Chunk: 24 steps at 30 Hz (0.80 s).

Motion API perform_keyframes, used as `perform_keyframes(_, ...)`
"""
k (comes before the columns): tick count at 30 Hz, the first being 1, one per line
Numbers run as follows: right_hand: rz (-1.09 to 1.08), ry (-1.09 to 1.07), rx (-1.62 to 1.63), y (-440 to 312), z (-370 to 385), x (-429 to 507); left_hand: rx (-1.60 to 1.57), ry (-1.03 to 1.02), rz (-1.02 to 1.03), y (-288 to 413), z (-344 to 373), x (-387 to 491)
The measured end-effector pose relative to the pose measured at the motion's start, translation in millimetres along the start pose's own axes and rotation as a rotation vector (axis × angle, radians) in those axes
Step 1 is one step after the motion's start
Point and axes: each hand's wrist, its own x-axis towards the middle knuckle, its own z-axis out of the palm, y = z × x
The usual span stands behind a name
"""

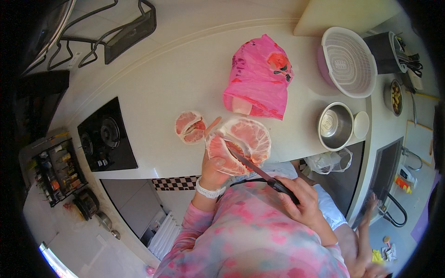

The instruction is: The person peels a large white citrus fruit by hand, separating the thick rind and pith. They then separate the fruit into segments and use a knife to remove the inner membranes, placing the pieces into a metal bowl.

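My left hand [212,171] grips a large peeled pomelo piece [251,135] with pink flesh and white membranes, holding it close in front of my body. In my right hand [303,202] is a knife [255,168] by its black handle. Its blade lies along the open cleft in the pomelo; how deep the tip sits is hidden. A smaller pomelo piece [184,130] rests on the white countertop [167,87] just beyond my left hand. Past the fruit lies a pink plastic bag [259,74] printed with a rose, a pale object [241,106] showing at its mouth.
To the right stand a white colander in a pink basin [347,62], a steel bowl [325,135] and a white lid-like disc [361,125]. A black gas hob [107,135] is at left. Another person's arm [364,231] reaches into the sink [377,177] at right.
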Motion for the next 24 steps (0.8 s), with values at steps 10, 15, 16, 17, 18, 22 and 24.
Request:
perform_keyframes(10,0.059,-0.091,-0.084,-10.4,-20.4,8.4,0.356,0.017,-0.015,17.0,6.8,3.5)
perform_keyframes(15,0.099,-0.099,-0.038,-13.6,-23.3,7.6,0.404,0.012,-0.092,17.7,-0.5,-0.3)
perform_keyframes(16,0.105,-0.098,-0.026,-13.9,-23.9,7.1,0.414,0.008,-0.108,17.4,-3.7,-1.3)
perform_keyframes(17,0.116,-0.102,-0.023,-14.4,-24.6,6.1,0.420,-0.006,-0.121,16.8,-8.9,-1.9)
perform_keyframes(18,0.126,-0.109,-0.019,-14.9,-25.8,5.0,0.426,-0.016,-0.132,15.9,-15.1,-3.2)
perform_keyframes(22,0.154,-0.136,-0.036,-20.9,-30.5,0.8,0.434,-0.038,-0.149,15.4,-24.3,-8.8)
perform_keyframes(24,0.171,-0.132,-0.022,-22.5,-29.8,0.2,0.424,-0.045,-0.185,16.4,-21.8,-9.7)
